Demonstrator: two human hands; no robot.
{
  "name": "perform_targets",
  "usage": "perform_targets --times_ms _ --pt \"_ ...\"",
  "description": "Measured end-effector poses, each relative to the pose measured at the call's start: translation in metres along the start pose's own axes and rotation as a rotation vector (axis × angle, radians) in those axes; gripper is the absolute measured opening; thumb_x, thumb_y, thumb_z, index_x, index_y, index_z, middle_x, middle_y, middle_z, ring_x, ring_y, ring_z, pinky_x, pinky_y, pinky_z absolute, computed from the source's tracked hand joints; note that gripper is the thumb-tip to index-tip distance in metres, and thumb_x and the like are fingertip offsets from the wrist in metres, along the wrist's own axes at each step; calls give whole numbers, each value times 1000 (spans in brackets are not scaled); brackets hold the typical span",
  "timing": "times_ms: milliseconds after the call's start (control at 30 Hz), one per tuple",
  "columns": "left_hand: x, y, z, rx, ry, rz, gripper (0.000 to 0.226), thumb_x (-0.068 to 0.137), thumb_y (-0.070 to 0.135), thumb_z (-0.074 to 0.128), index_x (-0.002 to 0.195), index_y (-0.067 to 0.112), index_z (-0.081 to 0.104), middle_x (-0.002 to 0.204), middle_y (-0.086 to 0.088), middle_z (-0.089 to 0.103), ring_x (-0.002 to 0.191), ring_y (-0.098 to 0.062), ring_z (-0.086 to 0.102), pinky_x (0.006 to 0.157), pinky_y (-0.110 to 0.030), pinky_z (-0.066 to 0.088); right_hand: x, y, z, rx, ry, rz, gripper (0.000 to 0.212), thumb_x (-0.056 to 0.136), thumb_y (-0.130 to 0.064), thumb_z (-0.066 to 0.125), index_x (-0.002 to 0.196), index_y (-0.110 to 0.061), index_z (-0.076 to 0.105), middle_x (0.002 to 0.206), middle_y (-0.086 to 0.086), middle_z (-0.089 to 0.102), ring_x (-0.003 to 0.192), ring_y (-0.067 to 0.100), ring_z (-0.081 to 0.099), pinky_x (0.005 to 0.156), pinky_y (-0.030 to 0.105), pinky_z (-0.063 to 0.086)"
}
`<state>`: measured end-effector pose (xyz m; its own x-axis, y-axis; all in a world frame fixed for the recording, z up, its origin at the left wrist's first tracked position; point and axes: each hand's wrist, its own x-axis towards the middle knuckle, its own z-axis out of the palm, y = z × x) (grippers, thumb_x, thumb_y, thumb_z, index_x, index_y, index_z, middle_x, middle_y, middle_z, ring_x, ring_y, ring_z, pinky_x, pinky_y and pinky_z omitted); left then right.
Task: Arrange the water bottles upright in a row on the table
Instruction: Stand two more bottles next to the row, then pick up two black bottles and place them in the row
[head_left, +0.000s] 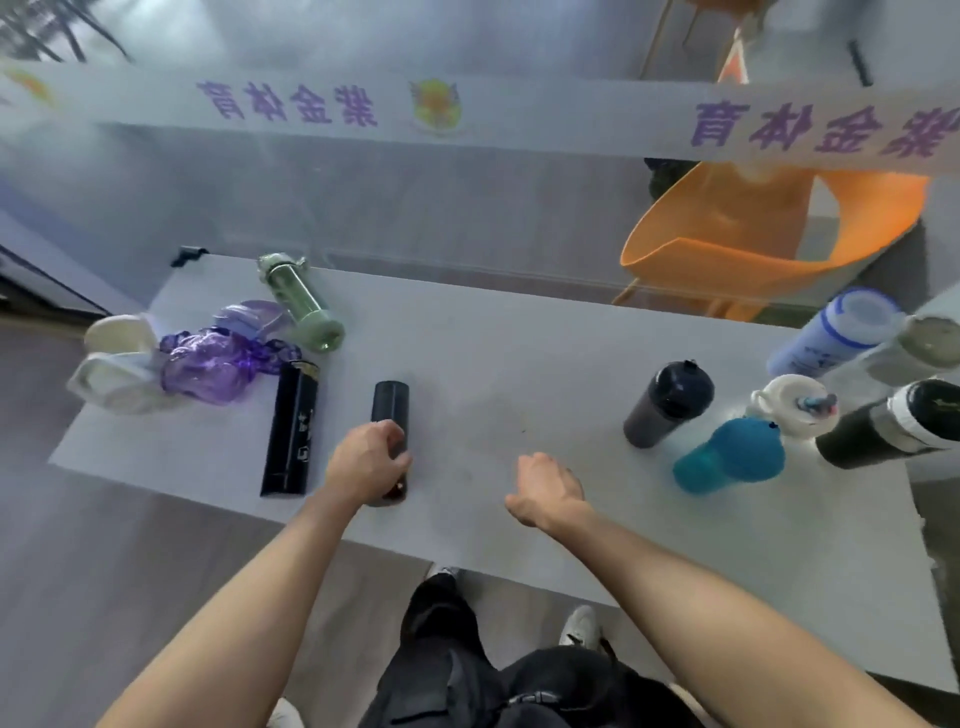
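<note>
My left hand (369, 460) is closed around a slim dark bottle (390, 402) that lies flat near the front of the grey table (493, 353). My right hand (545, 486) hovers just right of it, fingers curled, holding nothing. To the left lie a long black flask (292, 428), a green clear bottle (303, 304) and a purple bottle (208, 366). Standing upright at the right are a black tumbler (667, 405), a teal bottle (730, 457), a white-capped bottle (792, 400), a black-and-white bottle (893, 423) and a white-and-blue bottle (836, 332).
Two white containers (117, 358) lie at the table's left end. An orange chair (769, 228) stands behind the table at the right. A white banner with purple writing (467, 111) hangs across the view. My legs and shoes are below the near table edge.
</note>
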<state>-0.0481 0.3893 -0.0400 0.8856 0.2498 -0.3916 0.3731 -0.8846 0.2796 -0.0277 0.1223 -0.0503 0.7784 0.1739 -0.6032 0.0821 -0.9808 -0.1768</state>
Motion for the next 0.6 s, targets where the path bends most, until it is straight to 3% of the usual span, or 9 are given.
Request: perform_targets --times_ms 100,167,267,367,467,600 --pt "9 -50 -15 -6 73 -67 34 93 41 72 123 24 70 117 3 71 106 -22 69 93 -42 58 14 -53 -1 32 14 -14 27 90 -20 67 115 -12 73 119 11 75 113 32 72 88 35 56" --pt "16 -82 -24 -12 136 -119 42 92 42 73 128 23 63 119 -1 66 110 -25 66 94 -45 56 24 -90 1 91 19 -2 31 99 -33 62 120 -12 69 122 12 73 115 33 71 90 37 55" --pt "28 -123 -32 -9 201 -193 59 87 45 78 135 19 54 122 -7 57 118 -33 59 99 -50 53 40 -139 11 193 23 40 61 100 -63 55 133 -12 55 126 12 70 118 34 68 90 40 51" --pt "42 -154 -33 3 61 -302 97 82 62 80 154 12 40 141 -14 54 133 -37 55 109 -51 50 56 -176 24 250 1 106 87 84 -80 62 135 -11 47 123 11 69 119 35 67 87 41 49" --pt "50 -169 -26 -26 -166 -371 107 80 69 82 152 6 34 146 -18 60 133 -40 61 105 -48 53 65 -197 38 268 -54 176 99 70 -72 81 136 -10 39 121 9 69 116 34 69 82 40 49" --pt "52 -172 -18 -101 -251 -316 97 83 57 87 147 5 36 140 -19 64 127 -39 64 98 -44 54 66 -200 48 335 -26 249 83 70 -50 87 126 -13 40 114 5 66 108 31 69 75 34 49"
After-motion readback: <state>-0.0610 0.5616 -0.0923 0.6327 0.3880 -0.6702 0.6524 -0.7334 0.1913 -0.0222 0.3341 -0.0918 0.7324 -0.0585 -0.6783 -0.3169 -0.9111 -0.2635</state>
